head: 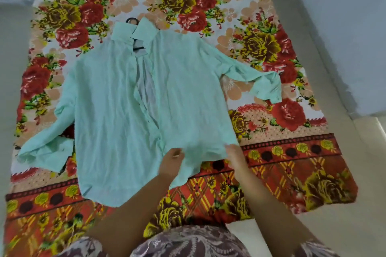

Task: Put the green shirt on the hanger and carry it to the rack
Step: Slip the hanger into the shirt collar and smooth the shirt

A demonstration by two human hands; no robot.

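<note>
The shirt (pixel 108 110) lies spread flat in the middle of the bed (pixel 325 213), front side up, on a sheet (pixel 271 173) printed with red and yellow roses. Its collar (pixel 133 31) points toward the far end of the bed and its hem toward the near end, where the person stands. The front is unbuttoned and gapes a little down the centre. The black hanger (pixel 137 47) is already inside: a bit of it shows in the neck opening, and its hook pokes out just past the collar. One sleeve (pixel 45 151) trails toward the left edge of the bed, the other (pixel 265 86) toward the right edge, both bent and rumpled at the cuff. Both of the person's hands are down at the hem of the right front panel. The left hand (pixel 171 160) has its fingers curled round the fabric, which drapes over the wrist. The right hand (pixel 235 156) touches the hem's outer corner, but it is blurred and I cannot tell whether its fingers are apart or closed on the cloth. A patterned garment (pixel 188 242) on the person fills the near edge of the view.
</note>
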